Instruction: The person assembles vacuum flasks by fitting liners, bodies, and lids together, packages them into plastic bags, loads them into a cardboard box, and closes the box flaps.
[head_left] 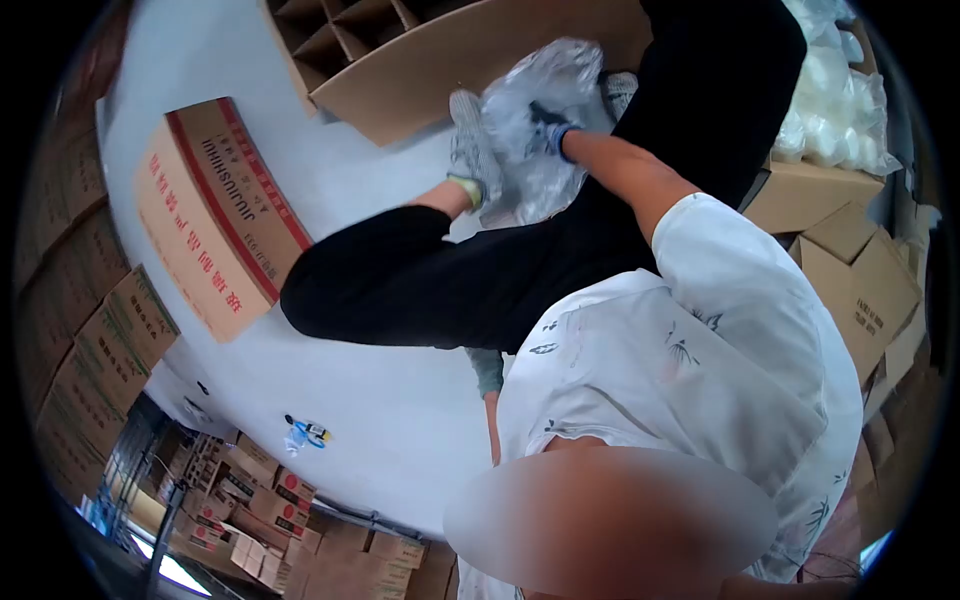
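Observation:
My right hand [550, 132], in a dark-palmed glove with a blue and white cuff, reaches between my lower legs. Its fingers are closed on a crumpled clear plastic bag [570, 70] that spreads over the floor beside my patterned grey shoe [466, 135]. Just above the bag in view stands a cardboard carton [430, 75] with crossed dividers inside. My left hand [486, 370], apparently in a grey-green glove, is low beside my left thigh. My thigh and shirt cover most of it, so its fingers are hidden.
A printed brown carton [215, 215] lies on the pale floor [380, 400] at left. Bags of white rounded items [825, 100] rest on cardboard at right, near an opened carton [865, 285]. Stacked boxes [110, 350] line the left edge. A small blue and yellow object [312, 433] lies on the floor.

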